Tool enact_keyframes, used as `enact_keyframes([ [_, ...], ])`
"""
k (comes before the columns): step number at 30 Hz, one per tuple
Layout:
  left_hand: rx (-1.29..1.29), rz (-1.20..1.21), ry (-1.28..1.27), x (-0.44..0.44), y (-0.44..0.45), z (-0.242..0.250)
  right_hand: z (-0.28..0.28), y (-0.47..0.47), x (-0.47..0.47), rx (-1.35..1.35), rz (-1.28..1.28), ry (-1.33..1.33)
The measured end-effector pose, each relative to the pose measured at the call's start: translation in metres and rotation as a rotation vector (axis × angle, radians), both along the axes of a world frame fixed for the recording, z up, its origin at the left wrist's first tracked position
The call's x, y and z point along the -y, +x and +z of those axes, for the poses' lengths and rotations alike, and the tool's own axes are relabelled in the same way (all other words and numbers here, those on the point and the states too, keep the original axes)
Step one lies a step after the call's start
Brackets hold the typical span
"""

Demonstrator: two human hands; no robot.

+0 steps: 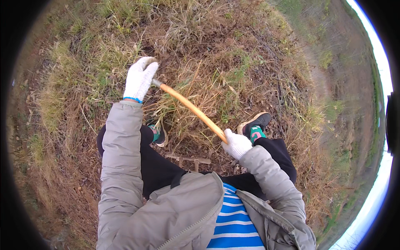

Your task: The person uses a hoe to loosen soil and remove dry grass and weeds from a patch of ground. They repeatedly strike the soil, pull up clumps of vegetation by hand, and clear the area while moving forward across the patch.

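Note:
My right hand (pixel 237 144), in a white knit glove, grips the lower end of a curved wooden handle (pixel 193 108). The handle slants up to the left and ends in a grey metal socket (pixel 157 83); the tool's head beyond it cannot be made out. Beside that socket is my left hand (pixel 140 78), also gloved in white with a blue cuff edge. Its thumb and fingers curve towards each other around a brownish patch, and whether they hold anything is unclear. Dry and green grass (pixel 203 90) lies beneath the handle, between my feet.
A dark shoe (pixel 257 120) stands at the right, and another shoe (pixel 162 137) shows partly behind grass at the left. Below the grass is a small wooden frame (pixel 187 159), perhaps a stool. Taller grass tufts (pixel 122 18) grow ahead; a slope (pixel 343 78) lies at the right.

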State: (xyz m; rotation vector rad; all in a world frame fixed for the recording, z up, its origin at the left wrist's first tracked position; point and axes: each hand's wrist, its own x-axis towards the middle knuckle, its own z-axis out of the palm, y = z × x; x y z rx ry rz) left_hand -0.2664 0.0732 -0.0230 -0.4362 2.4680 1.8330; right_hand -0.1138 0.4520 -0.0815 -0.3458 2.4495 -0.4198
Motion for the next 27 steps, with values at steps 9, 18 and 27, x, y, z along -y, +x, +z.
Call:
enact_keyframes([
  [9,-0.207,-0.100,-0.015,-0.008,-0.017,0.006,0.024,-0.030,-0.140,-0.247,0.088,0.586],
  [18,-0.145,-0.090,0.016,-0.017,-0.010,0.015,0.136,-0.045,-0.362,-0.258,-0.332,1.089],
  [27,-0.135,-0.100,0.041,-0.024,-0.010,0.012,0.117,0.052,-0.549,-0.423,-1.058,1.042],
])
